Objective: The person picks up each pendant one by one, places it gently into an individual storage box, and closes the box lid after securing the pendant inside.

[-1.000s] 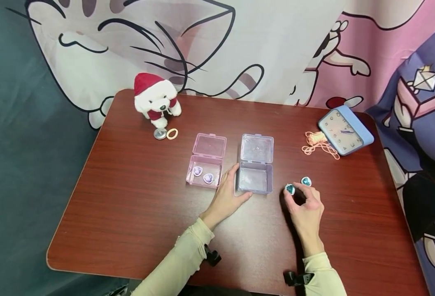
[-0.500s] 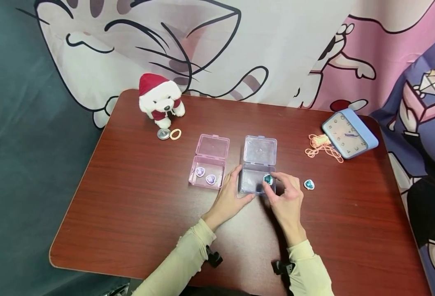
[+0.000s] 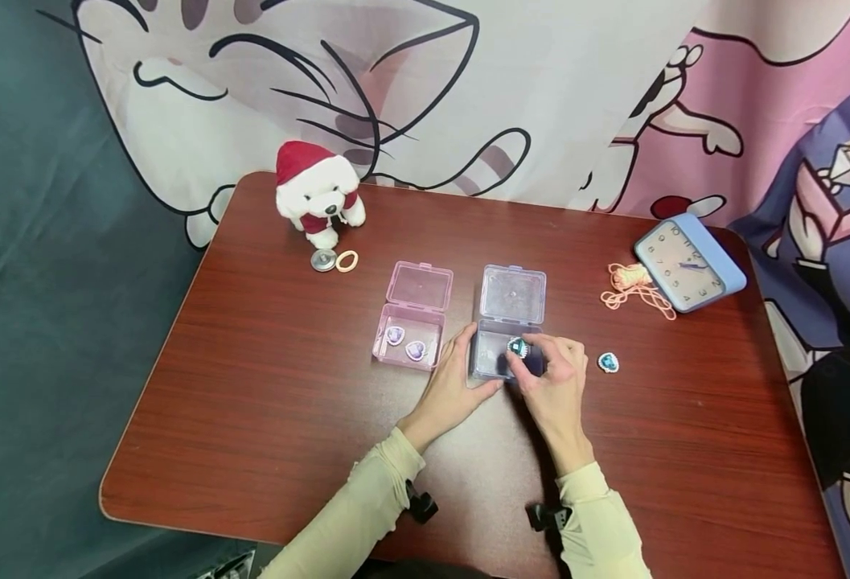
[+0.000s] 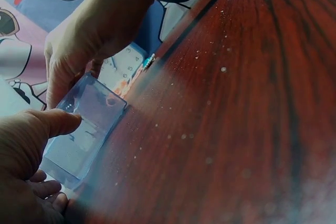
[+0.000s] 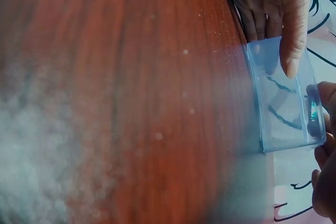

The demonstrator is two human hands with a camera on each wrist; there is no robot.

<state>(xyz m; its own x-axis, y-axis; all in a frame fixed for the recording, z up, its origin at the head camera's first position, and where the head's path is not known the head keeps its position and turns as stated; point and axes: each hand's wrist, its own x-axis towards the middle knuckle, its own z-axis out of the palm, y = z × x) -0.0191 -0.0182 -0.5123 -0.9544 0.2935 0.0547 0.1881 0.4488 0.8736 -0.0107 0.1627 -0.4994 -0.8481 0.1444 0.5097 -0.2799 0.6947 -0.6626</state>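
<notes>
In the head view, the thumb and index finger of my right hand (image 3: 556, 390) pinch a teal heart-shaped gem (image 3: 517, 346) with a pale frilled rim. The gem is at the open bluish clear plastic box (image 3: 514, 294), over its right part; its green glint (image 5: 313, 111) shows near the box's upper edge in the right wrist view. My left hand (image 3: 449, 386) holds this box at its near left corner, thumb (image 4: 65, 123) against the front wall and fingers along the left side. A matching teal gem (image 3: 609, 363) lies on the table to the right.
An open pink plastic box (image 3: 420, 286) stands at the left, holding two lilac heart gems (image 3: 416, 351). Behind it are a white plush dog (image 3: 318, 193), a round metal disc (image 3: 323, 260) and a beige ring (image 3: 347, 260). At right lie peach cord (image 3: 630, 277) and a blue clock (image 3: 692, 261).
My right hand has carried the pinched teal gem leftward from beside the other gem to the bluish box. My left hand has stayed at that box. The head view has shifted slightly.
</notes>
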